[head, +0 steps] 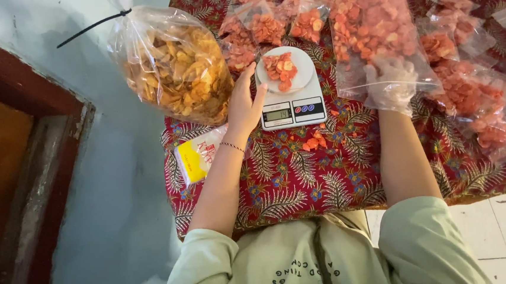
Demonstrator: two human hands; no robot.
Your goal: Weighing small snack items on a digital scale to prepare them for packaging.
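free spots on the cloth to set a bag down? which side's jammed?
Bare cloth lies along the near edge, below the scale and between the forearms, apart from a few loose chips. The far side and right are crowded with small chip bags. At left, the big yellow chip bag and a yellow packet fill the corner.

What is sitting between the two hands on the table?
In the head view, a white kitchen scale with red chips on its plate sits between the left hand and the gloved right hand.
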